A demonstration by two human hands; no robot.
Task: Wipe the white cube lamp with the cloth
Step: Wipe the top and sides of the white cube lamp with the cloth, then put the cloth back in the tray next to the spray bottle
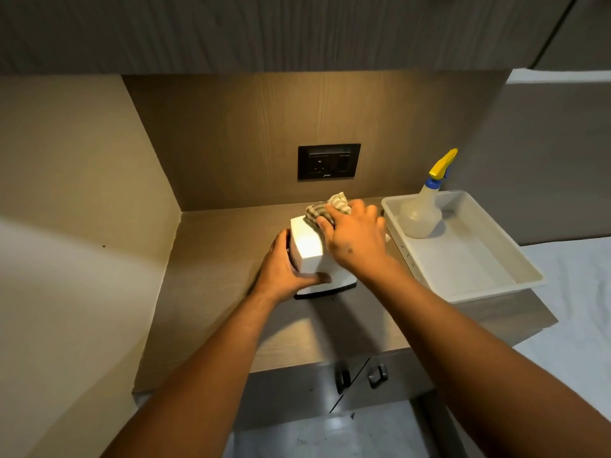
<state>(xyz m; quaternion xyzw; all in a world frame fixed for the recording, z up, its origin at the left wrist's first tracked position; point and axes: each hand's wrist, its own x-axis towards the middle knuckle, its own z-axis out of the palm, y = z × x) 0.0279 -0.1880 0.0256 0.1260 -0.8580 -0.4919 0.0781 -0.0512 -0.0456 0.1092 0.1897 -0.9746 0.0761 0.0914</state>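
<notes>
The white cube lamp (309, 246) stands on a dark-edged base in the middle of a wooden shelf. My left hand (284, 269) grips its left side and front lower corner. My right hand (353, 239) lies over the lamp's top right and presses a striped grey-and-white cloth (325, 208) against the far top edge. The lamp's right face is hidden under my right hand and wrist.
A white plastic tray (489, 285) sits just right of the lamp, with a clear spray bottle (423, 209) with a yellow trigger in its far corner. A black wall socket (329, 161) is behind. Side panel at left; cabinet handles (377, 376) below the shelf's front edge.
</notes>
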